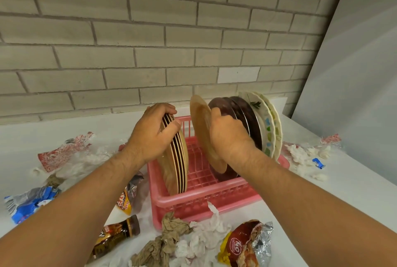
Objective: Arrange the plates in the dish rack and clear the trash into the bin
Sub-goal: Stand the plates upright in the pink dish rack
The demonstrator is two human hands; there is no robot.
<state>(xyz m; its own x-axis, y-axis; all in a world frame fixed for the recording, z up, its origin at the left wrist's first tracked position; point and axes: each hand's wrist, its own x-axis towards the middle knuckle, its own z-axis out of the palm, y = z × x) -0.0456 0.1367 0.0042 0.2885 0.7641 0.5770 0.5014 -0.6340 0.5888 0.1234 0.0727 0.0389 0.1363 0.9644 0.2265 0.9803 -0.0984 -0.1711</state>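
Note:
A pink plastic dish rack (206, 199) stands on the white counter. My left hand (153, 132) grips the top of a stack of tan plates (179, 165) standing on edge at the rack's left side. My right hand (228, 135) holds a single tan plate (202, 125) upright in the middle of the rack. Behind it stand dark maroon plates (247, 116) and white patterned plates (269, 125) on edge. Crumpled paper (165, 243), white tissue (206, 234) and snack wrappers (249, 245) lie around the rack. No bin is in view.
A small brown bottle (116, 236) lies near the front left. Blue wrapper (30, 202), red-speckled plastic (64, 150) and an orange packet (126, 200) lie left of the rack. Tissue (300, 155) and a blue scrap (318, 163) lie at right. A brick wall (150, 41) runs behind the counter.

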